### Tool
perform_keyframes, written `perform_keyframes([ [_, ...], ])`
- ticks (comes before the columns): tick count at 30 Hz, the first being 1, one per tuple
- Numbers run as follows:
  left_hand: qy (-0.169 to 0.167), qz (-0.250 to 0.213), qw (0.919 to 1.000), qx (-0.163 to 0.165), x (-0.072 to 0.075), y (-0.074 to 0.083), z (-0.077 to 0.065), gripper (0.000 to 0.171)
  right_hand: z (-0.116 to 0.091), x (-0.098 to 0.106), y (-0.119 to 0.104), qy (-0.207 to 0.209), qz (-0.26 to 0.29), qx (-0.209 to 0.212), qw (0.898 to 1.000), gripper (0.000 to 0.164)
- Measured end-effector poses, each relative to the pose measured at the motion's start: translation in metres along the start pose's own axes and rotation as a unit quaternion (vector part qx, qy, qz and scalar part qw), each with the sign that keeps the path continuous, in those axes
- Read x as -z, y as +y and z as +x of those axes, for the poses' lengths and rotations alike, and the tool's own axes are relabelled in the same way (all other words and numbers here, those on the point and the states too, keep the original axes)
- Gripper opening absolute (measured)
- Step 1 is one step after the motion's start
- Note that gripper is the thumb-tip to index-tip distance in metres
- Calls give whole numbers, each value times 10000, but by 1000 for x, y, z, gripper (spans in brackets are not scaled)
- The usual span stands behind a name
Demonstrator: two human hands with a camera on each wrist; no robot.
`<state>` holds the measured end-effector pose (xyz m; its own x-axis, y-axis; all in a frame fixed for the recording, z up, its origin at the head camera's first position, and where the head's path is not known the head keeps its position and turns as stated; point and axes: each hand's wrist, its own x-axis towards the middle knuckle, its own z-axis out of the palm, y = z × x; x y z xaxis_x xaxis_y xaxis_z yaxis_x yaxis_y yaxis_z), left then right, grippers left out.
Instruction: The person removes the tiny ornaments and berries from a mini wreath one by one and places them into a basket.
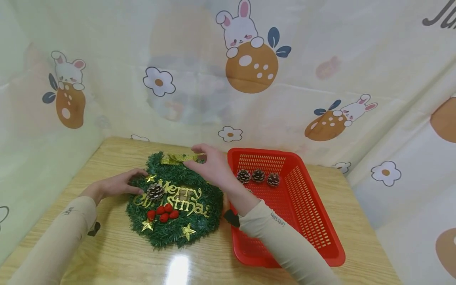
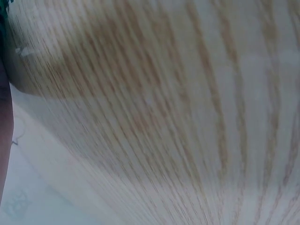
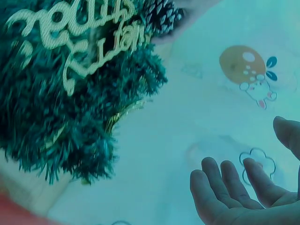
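A green wreath (image 1: 178, 233) lies on the table, bearing gold "Merry Christmas" lettering (image 1: 187, 194), a pine cone (image 1: 155, 191), red berries (image 1: 164, 213) and gold stars (image 1: 188, 231). At its far edge is a gold ribbon (image 1: 174, 158). My left hand (image 1: 119, 184) reaches the wreath's left edge, fingers and thumb apart beside the pine cone; the left wrist view shows mostly table. Over the ribbon's right end is my right hand (image 1: 213, 166). In the right wrist view its loosely bent fingers (image 3: 211, 187) hold nothing and stand apart from the wreath.
Right of the wreath stands a red plastic basket (image 1: 313, 198) with three pine cones (image 1: 258, 176) at its far left. The wooden table (image 1: 117, 245) meets a curtain (image 1: 199, 114) printed with rabbits at the back. My right forearm crosses the basket's left rim.
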<state>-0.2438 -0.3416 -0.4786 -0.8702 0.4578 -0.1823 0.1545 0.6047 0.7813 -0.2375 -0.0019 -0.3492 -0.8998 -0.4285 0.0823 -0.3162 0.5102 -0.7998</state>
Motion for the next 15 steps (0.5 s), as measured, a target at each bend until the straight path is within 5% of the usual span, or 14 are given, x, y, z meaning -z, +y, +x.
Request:
perform_keyframes([
  [15, -33, -122, 9999, 56, 0, 3, 1, 67, 5, -49, -9, -464, -213, -106, 9986, 50],
])
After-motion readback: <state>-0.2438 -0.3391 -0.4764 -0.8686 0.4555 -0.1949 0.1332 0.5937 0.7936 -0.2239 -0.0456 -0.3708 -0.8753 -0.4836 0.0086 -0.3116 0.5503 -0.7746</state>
